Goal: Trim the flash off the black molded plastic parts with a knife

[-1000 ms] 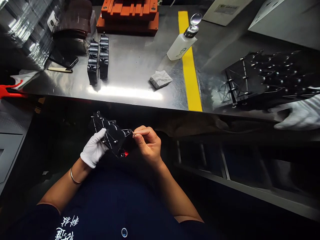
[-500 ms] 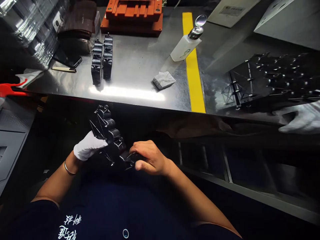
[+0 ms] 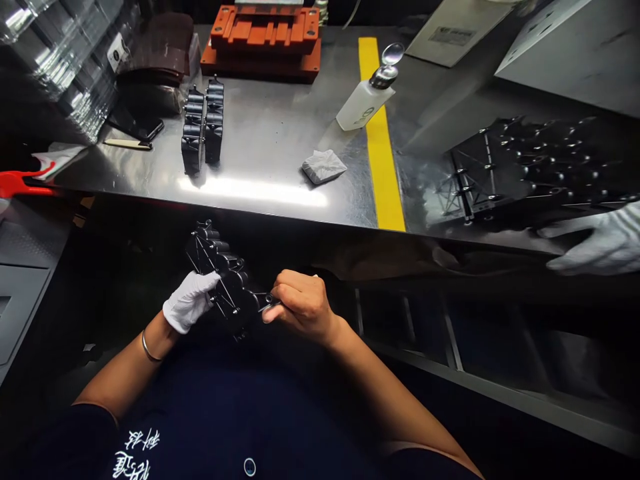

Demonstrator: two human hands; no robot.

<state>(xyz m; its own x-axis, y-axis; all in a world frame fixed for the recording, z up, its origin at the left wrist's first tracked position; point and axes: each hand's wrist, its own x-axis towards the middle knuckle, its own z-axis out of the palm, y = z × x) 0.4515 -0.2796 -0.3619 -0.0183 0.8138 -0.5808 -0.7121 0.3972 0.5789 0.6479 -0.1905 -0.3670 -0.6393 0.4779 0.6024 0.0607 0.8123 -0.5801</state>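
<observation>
My left hand [image 3: 190, 300], in a white glove, grips a black moulded plastic part [image 3: 225, 283] with rounded humps, ribs and small pegs, tilted in front of my body below the table edge. My bare right hand [image 3: 303, 303] is closed at the part's lower right end, by a small ring-shaped lug. Thumb and fingers press together there; what lies inside them is mostly hidden. A small pale spot shows at the top of that fist. Two similar black parts [image 3: 203, 130] stand side by side on the metal table [image 3: 265, 140].
A folded grey-white cloth [image 3: 324, 167] and a white pump bottle [image 3: 365, 103] stand near a yellow tape strip [image 3: 383, 160]. An orange fixture [image 3: 265, 40] is at the back. To the right, another person's gloved hand [image 3: 600, 243] is beside several black parts [image 3: 555, 157]. A pen [image 3: 127, 144] lies left.
The part has turned and shifted slightly right and down with my left hand. My right hand has rolled over, its fingers curling tighter at the part's end. The view has tilted slightly.
</observation>
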